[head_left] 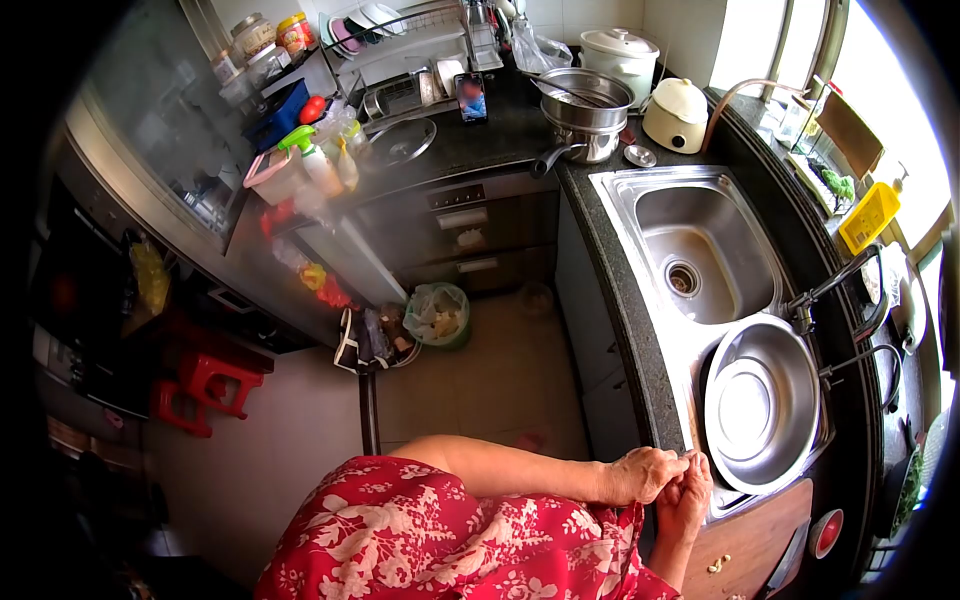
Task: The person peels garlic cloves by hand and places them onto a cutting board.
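Observation:
My left hand [640, 475] and my right hand [687, 497] meet at the fingertips above the counter edge, close to the steel basin [745, 398]. Both are closed in a pinch, and whatever is between the fingers is too small to make out. Just below them lies a wooden cutting board [745, 530] with several small pale pieces [719, 564], which look like garlic cloves. A knife [787, 558] rests at the board's right side, and a small red bowl [826, 534] stands beyond it.
Beside the basin is the sink [700, 250] with a faucet [815, 305]. Farther back stand a steamer pot [585, 115], a cream cooker [677, 115] and a phone [471, 98]. A lined bin [437, 317] and red stools [222, 380] are on the floor.

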{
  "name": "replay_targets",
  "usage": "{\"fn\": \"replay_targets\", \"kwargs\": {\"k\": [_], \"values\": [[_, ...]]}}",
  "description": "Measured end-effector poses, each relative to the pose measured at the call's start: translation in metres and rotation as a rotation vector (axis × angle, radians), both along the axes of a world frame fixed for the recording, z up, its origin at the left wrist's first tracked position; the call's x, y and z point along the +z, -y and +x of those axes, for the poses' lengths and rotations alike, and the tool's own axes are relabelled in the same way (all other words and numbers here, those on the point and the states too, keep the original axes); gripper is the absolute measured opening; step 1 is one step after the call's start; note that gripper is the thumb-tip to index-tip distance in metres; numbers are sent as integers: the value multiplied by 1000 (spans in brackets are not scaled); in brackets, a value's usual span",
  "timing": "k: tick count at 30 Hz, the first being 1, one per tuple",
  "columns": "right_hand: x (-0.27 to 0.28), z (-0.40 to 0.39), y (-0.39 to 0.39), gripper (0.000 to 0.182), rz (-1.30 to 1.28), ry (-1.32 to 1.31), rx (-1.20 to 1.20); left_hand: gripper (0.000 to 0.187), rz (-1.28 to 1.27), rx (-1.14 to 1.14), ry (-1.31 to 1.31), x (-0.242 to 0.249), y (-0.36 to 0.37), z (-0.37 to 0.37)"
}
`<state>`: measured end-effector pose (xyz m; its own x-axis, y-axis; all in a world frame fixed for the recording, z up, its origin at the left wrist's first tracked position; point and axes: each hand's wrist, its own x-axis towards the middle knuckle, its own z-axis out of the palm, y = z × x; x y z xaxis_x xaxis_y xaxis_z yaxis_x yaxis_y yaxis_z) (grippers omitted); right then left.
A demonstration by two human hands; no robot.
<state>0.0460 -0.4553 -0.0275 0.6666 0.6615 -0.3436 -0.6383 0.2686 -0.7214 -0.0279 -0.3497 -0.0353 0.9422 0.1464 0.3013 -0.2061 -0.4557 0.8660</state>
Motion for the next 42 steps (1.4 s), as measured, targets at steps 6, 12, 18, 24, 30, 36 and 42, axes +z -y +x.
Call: {"fn": "replay_targets", "kwargs": {"k": [6, 12, 18, 24, 30, 36, 42], "values": [[-2, 9, 10, 14, 111, -96, 11, 17, -579, -60, 82, 19, -2, 6], [-15, 7, 47, 6, 249, -184, 17, 15, -1327, 2, -344, 20, -56, 0], [4, 13, 36, 6, 203, -213, -20, 17, -1467, -152, -441, 30, -52, 17], [-13, 16, 60, 10, 179, -159, -87, 17, -1304, -290, -589, 24, -23, 26], [-8, 9, 43, 19, 124, -45, 13, 19, -1305, -309, -676, 27, -16, 27], [-7, 8, 40, 20, -7, 54, 69, 24, -1155, -289, -734, 35, -17, 26], [-6, 9, 36, 16, -54, 68, 101, 30, -1143, -325, -745, 31, -21, 24]]}}
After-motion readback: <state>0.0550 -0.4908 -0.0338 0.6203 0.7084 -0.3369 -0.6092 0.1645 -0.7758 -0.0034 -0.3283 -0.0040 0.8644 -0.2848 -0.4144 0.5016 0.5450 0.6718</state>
